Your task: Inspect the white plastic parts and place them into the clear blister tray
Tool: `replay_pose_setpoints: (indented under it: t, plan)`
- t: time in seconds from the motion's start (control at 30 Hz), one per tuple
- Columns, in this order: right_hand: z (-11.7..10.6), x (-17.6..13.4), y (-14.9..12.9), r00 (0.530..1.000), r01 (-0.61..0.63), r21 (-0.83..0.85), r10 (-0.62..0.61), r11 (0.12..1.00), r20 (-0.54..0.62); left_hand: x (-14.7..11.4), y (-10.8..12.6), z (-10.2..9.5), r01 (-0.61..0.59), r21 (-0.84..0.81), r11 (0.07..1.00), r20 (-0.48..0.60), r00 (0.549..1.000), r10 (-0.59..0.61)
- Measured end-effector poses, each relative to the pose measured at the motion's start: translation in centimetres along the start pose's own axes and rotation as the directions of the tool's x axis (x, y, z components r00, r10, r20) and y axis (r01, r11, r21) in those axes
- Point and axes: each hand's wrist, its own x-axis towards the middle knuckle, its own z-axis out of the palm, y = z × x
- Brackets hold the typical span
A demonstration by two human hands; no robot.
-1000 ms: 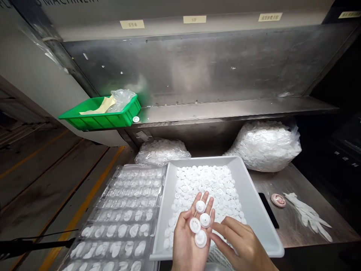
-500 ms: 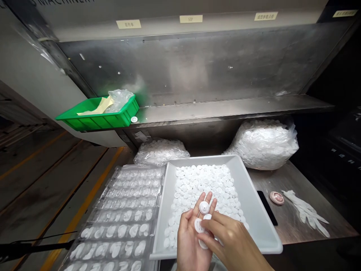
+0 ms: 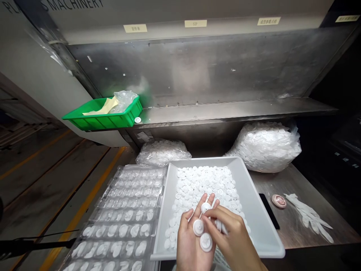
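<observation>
Left hand (image 3: 192, 249) palm up over the near part of a light-grey rectangular plastic tray (image 3: 261, 216), fingers extended and apart, not gripping; three round white plastic discs lie on it: upper disc (image 3: 206, 207) on the fingers, middle disc (image 3: 198, 227) on the palm side of it, lower disc (image 3: 206, 242) nearest the wrist; middle and lower discs about touching, each with a raised centre.

Right hand (image 3: 235, 233) comes in from the right, thumb and index tips nearly together at the near edge of the upper disc; cannot tell whether they are clamped on it; more white pieces show just under its curled fingers, cannot tell if held.

Tray carries a spread of loose white discs (image 3: 205, 180); left of it, clear plastic blister trays (image 3: 154, 224) with rows of white pieces; behind it, a smaller clear plastic bag (image 3: 163, 152) of white parts at left, a larger clear plastic bag (image 3: 267, 148) at right.

Right of tray on the brown-grey metal table (image 3: 262, 180): flat black rectangular object (image 3: 269, 211), round pink item (image 3: 279, 201), white glove (image 3: 308, 218); metal shelf (image 3: 197, 113) above holds a green plastic bin (image 3: 104, 122) with yellowish paper (image 3: 105, 106) and crumpled clear film (image 3: 124, 101); one white disc (image 3: 137, 120) beside the bin.
</observation>
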Motion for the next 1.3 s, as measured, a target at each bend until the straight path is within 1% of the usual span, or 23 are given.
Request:
replay_pose_setpoints:
  t: [0.03, 0.07, 0.1, 0.13, 0.17, 0.2, 0.23, 0.27, 0.3, 0.37, 0.43, 0.5, 0.6, 0.7, 0.8, 0.93, 1.0, 1.13, 1.3]
  plan:
    - [-0.3, -0.1, 0.1, 1.0, -0.015, 0.081, 0.015, 0.997, 0.008, 0.0, 0.1, -0.1, -0.003, 0.0, 1.0, 0.008, 1.0, 0.003]
    - [-0.6, -0.2, 0.2, 0.998, -0.056, 0.178, 0.054, 0.982, 0.019, -0.1, 0.2, -0.1, -0.007, -0.001, 1.0, 0.017, 1.0, 0.007]
    - [-1.0, -0.3, 0.4, 0.991, -0.133, 0.285, 0.125, 0.949, 0.045, -0.2, 0.3, -0.1, -0.005, -0.006, 1.0, 0.027, 1.0, 0.005]
    - [-1.3, -0.4, 0.6, 0.973, -0.229, 0.392, 0.213, 0.891, 0.084, -0.3, 0.5, -0.1, 0.003, -0.014, 1.0, 0.037, 0.999, -0.003]
    - [-1.6, -0.5, 0.9, 0.945, -0.326, 0.493, 0.301, 0.807, 0.132, -0.4, 0.6, -0.1, 0.013, -0.026, 1.0, 0.048, 0.999, -0.012]
    - [-1.9, -0.7, 1.3, 0.908, -0.408, 0.585, 0.376, 0.701, 0.183, -0.5, 0.7, -0.1, 0.022, -0.038, 0.999, 0.061, 0.998, -0.019]
    - [-2.1, -0.9, 1.7, 0.872, -0.465, 0.666, 0.431, 0.583, 0.232, -0.6, 0.8, -0.1, 0.029, -0.051, 0.998, 0.072, 0.997, -0.025]
    - [-2.3, -1.1, 2.0, 0.843, -0.493, 0.735, 0.464, 0.466, 0.271, -0.6, 0.8, -0.1, 0.034, -0.063, 0.997, 0.081, 0.996, -0.028]
    - [-2.5, -1.2, 2.4, 0.824, -0.492, 0.793, 0.486, 0.359, 0.292, -0.7, 0.9, -0.1, 0.034, -0.075, 0.997, 0.084, 0.996, -0.028]
    - [-2.6, -1.5, 3.0, 0.787, -0.47, 0.864, 0.528, 0.18, 0.318, -0.7, 0.9, 0.0, 0.035, -0.093, 0.995, 0.069, 0.997, -0.028]
    - [-2.3, -1.8, 3.6, 0.751, -0.45, 0.892, 0.56, 0.045, 0.35, -0.7, 0.9, 0.0, 0.031, -0.102, 0.994, 0.046, 0.999, -0.026]
    - [-1.8, -2.1, 4.3, 0.725, -0.444, 0.895, 0.575, -0.032, 0.38, -0.7, 0.9, 0.1, 0.02, -0.102, 0.995, 0.027, 0.999, -0.018]
    - [-0.6, -2.4, 5.0, 0.706, -0.444, 0.893, 0.582, -0.078, 0.402, -0.6, 0.9, 0.2, 0.002, -0.1, 0.995, 0.006, 1.0, -0.001]
    - [0.6, -2.6, 5.3, 0.709, -0.448, 0.889, 0.568, -0.094, 0.418, -0.5, 1.0, 0.2, -0.027, -0.11, 0.994, -0.03, 0.999, 0.024]
    - [1.3, -2.6, 5.1, 0.717, -0.467, 0.878, 0.538, -0.103, 0.444, -0.6, 1.0, 0.3, -0.042, -0.125, 0.991, -0.065, 0.997, 0.034]
    - [1.5, -2.4, 4.7, 0.72, -0.495, 0.863, 0.507, -0.102, 0.473, -0.6, 1.1, 0.4, -0.034, -0.141, 0.989, -0.028, 0.999, 0.031]
    - [1.3, -2.3, 4.6, 0.722, -0.496, 0.863, 0.506, -0.096, 0.472, -0.6, 1.0, 0.6, -0.037, -0.131, 0.991, -0.028, 0.999, 0.034]
    - [1.2, -2.2, 4.5, 0.717, -0.49, 0.868, 0.528, -0.083, 0.455, -0.7, 1.0, 0.7, -0.037, -0.087, 0.996, -0.051, 0.998, 0.033]
    - [1.5, -2.3, 5.1, 0.713, -0.481, 0.873, 0.542, -0.082, 0.444, -0.8, 0.9, 0.6, -0.066, -0.061, 0.996, -0.118, 0.991, 0.059]
